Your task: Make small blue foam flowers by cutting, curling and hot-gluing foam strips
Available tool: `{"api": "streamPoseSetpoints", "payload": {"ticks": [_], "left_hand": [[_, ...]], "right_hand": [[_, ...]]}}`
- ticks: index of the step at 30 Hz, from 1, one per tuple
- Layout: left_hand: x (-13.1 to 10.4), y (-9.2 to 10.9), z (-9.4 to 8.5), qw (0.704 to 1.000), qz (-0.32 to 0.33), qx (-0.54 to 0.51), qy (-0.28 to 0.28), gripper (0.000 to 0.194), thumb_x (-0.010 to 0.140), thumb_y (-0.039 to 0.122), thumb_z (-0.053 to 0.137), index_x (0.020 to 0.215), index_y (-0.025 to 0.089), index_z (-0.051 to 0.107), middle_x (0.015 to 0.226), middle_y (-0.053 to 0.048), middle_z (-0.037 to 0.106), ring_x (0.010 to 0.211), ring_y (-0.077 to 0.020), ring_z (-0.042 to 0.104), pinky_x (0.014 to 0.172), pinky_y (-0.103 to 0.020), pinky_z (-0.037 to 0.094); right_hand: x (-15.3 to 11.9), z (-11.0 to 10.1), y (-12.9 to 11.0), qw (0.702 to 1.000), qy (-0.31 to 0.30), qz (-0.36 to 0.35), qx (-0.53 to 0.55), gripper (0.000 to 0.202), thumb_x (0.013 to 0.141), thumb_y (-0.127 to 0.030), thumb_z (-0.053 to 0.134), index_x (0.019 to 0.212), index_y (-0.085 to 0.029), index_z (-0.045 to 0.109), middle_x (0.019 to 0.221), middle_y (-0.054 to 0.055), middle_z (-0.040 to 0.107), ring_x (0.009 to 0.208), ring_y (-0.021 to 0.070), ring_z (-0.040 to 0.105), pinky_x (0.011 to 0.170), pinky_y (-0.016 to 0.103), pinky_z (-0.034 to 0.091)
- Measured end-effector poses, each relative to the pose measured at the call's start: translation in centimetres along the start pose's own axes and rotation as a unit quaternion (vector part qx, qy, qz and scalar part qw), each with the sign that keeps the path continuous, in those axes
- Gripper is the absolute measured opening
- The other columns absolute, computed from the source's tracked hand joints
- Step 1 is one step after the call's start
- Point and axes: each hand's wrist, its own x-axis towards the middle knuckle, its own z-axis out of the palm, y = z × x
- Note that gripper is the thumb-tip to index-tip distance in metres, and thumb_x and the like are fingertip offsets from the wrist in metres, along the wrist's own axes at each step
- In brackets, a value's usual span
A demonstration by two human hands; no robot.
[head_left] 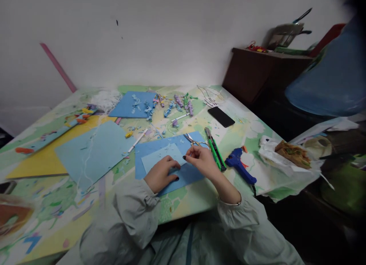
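Observation:
My left hand (162, 174) rests over a small light blue sheet (151, 162), its fingers bent and its thumb held apart. That sheet lies on a larger, darker blue sheet (183, 178) near the table's front edge. Just to the right, my right hand (202, 161) has thumb and forefinger pinched together above the sheet's right edge; whatever is between them is too small to make out. Scissors (193, 140) with gold-coloured handles lie partly hidden behind my right hand. A green utility knife (215, 150) is beside that hand, with a blue glue gun (241, 166) farther right.
A black phone (221, 116) and several small coloured paper figures (171, 108) lie toward the back. Large light blue sheets (97, 152) and a yellow sheet (37, 162) cover the left. Wrapped food (292, 154) sits at the right edge. Paper scraps are scattered about.

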Motion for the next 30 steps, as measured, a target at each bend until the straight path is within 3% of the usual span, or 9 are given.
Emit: {"api": "streamPoseSetpoints", "payload": {"ticks": [8,14,19,21,25,27,30], "left_hand": [[1.0,0.4,-0.1,0.999,-0.002,-0.008,-0.045,0.008,0.066,0.01,0.059,0.068,0.017,0.058,0.073,0.0,0.055,0.068,-0.0136,0.05,0.065,-0.024,0.038],[1.2,0.4,0.0,0.994,-0.04,-0.082,-0.053,0.024,0.062,0.007,0.057,0.083,0.018,0.058,0.066,0.004,0.055,0.057,-0.0104,0.045,0.056,-0.021,0.034],[1.3,0.6,-1.2,0.974,-0.068,-0.204,-0.067,0.016,0.06,0.011,0.062,0.075,0.016,0.059,0.061,0.004,0.054,0.055,-0.0093,0.046,0.054,-0.021,0.035],[1.8,0.5,-2.4,0.95,-0.087,-0.299,-0.025,0.015,0.064,0.02,0.063,0.079,0.016,0.06,0.061,0.003,0.054,0.055,-0.0099,0.049,0.051,-0.021,0.037],[3.2,-0.6,-3.7,0.88,-0.124,-0.419,0.187,0.023,0.061,0.026,0.07,0.078,0.015,0.059,0.062,0.003,0.054,0.051,-0.0071,0.047,0.047,-0.019,0.036],[3.7,-1.4,-3.4,0.846,-0.133,-0.467,0.219,0.026,0.057,0.025,0.074,0.076,0.015,0.06,0.062,0.003,0.057,0.054,-0.0075,0.051,0.05,-0.019,0.038],[4.1,-2.3,-2.3,0.809,-0.152,-0.514,0.24,0.027,0.054,0.024,0.076,0.074,0.014,0.061,0.062,0.003,0.06,0.058,-0.0079,0.055,0.054,-0.018,0.041]], "right_hand": [[3.6,-1.2,-1.1,0.997,0.007,-0.034,0.071,0.011,0.069,-0.027,0.058,0.07,-0.016,0.058,0.048,-0.006,0.044,0.045,0.0074,0.042,0.045,0.019,0.03],[5.4,-1.8,-0.8,0.982,0.036,0.009,0.185,0.014,0.066,-0.029,0.059,0.069,-0.017,0.054,0.045,-0.008,0.041,0.039,0.0065,0.037,0.041,0.019,0.03],[5.5,-0.6,0.2,0.978,0.064,0.026,0.196,0.015,0.068,-0.03,0.059,0.07,-0.016,0.054,0.044,-0.008,0.04,0.038,0.0063,0.036,0.04,0.018,0.029],[5.1,0.3,0.1,0.98,0.05,0.0,0.193,0.017,0.073,-0.033,0.056,0.071,-0.017,0.053,0.049,-0.007,0.045,0.041,0.0069,0.041,0.042,0.018,0.033],[3.9,2.4,-0.3,0.976,-0.05,-0.036,0.207,0.025,0.08,-0.04,0.048,0.08,-0.017,0.056,0.061,-0.002,0.054,0.051,0.0088,0.052,0.049,0.019,0.04],[3.5,3.2,-0.3,0.981,-0.078,-0.054,0.169,0.021,0.077,-0.037,0.055,0.082,-0.017,0.057,0.067,-0.001,0.056,0.06,0.0098,0.054,0.053,0.019,0.041],[3.2,4.0,0.0,0.985,-0.074,-0.064,0.139,0.013,0.076,-0.028,0.056,0.082,-0.017,0.057,0.069,-0.001,0.057,0.062,0.0098,0.053,0.056,0.019,0.041]]}}
